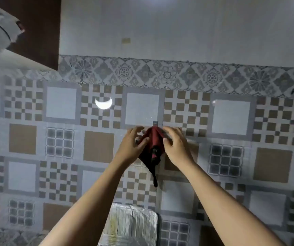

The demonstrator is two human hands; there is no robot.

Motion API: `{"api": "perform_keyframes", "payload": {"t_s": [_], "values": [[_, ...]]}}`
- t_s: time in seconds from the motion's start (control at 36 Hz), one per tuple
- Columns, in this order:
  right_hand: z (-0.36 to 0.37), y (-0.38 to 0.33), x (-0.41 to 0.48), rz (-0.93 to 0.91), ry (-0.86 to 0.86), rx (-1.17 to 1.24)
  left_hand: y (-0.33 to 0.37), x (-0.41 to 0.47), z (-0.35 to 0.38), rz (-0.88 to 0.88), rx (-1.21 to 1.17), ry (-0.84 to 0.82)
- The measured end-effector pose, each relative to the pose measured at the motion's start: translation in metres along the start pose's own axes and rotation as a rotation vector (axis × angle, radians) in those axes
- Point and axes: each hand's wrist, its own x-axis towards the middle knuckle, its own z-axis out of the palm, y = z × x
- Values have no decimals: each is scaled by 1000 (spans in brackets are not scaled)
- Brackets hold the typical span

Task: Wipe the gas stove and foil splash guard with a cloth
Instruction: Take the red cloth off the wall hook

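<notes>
Hands: both raised to the patterned tiled wall, one on each side of a dark red cloth; bare forearms reach up from the bottom edge of the view.
Left hand: on the left side of the cloth, thumb laid across the fabric's left fold, fingers spread and slightly curled above it, blurred at the tips. Contact is clear; whether it pinches the fabric cannot be told.
Right hand: on the right side of the cloth, thumb tip touching the fabric's right edge, fingers extended toward the wall, blurred. A grasp cannot be confirmed.
Cloth: dark red with a darker, nearly black lower part; bunched at its top just under a small grey wall hook, spreading downward between the hands, ending in a narrow tail that hangs along a vertical tile joint. Whether it is on the hook cannot be told.
Foil splash guard: crinkled silver foil panel with a rounded upper right corner, at the bottom edge of the view, directly below the cloth and well apart from it, between the two forearms.
Wall: glossy tiles in brown, grey and white checks and squares, a floral border band above them, plain pale tiles higher up; a bright crescent reflection upper left of the hands.
</notes>
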Motion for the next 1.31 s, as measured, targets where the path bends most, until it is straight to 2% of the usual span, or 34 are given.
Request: {"api": "perform_keyframes", "payload": {"t_s": [0.28,0.42,0.56,0.78,0.92,1.03,1.19,1.31], "values": [[25,26,20,75,115,47,-18,10,13,17,-59,100],[10,7,29,21,180,15,-8,7,4,13,-105,34],[-15,-19,32,-13,164,-2,13,-11,-10,8,-88,-73],[-57,-47,-13,-22,-6,0,51,-69,-16,35,-6,-301],[-83,-53,-51,-24,-81,16,85,-109,-12,-136,-259,-548],[-105,-53,-85,-18,-113,33,113,-138,-7,-208,-410,-689],[-128,-45,-139,5,-132,71,135,-181,14,-273,-560,-756],[-136,-34,-183,87,-138,91,141,-214,29,-360,-651,-772]]}}
